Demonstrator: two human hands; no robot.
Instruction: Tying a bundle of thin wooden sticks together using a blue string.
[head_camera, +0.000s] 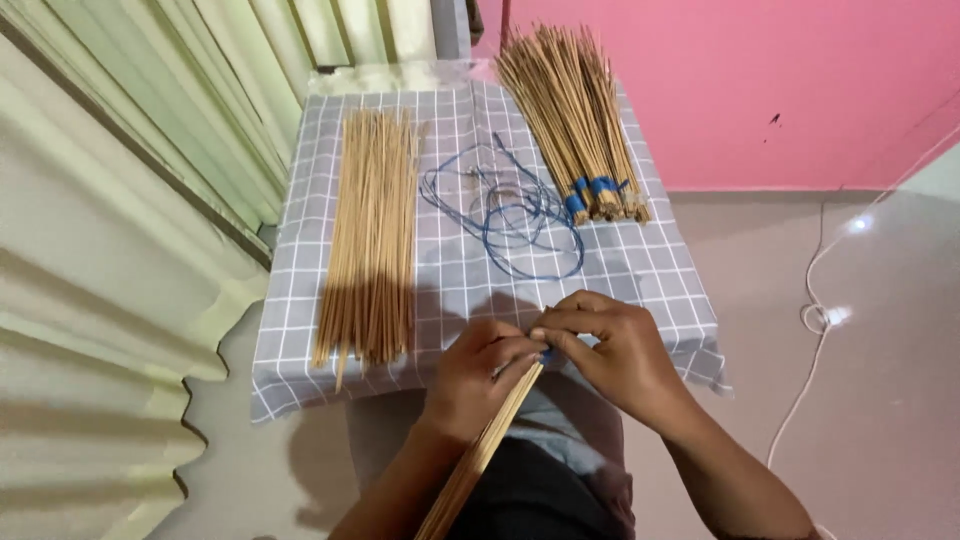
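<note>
The person's left hand is wrapped around a slim bundle of thin tan bamboo sticks, which runs from the lap up to the near edge of the small desk covered in a grey cloth with white grid lines. The fingers of this hand are curled tight about the bundle just below its top end. The right hand meets it at that same end, its thumb and forefinger pressed together on a bit of blue string at the tip of the bundle; the rest of the string there is hidden by the fingers.

Relative to the desk's cloth, a loose flat layer of the same sticks lies along its left side, a tangled coil of thin blue cord sits at its middle, and a fanned heap of stick bundles already bound with blue bands rests at its far right corner.

To bind well, it seems wise that the left hand keeps the sticks squeezed and their ends level, so none slides out while the string goes round. The right hand would do best to hold the string taut and close to the end, laying each turn snug against the last. A slack wrap would likely let the thin sticks splay.
</note>
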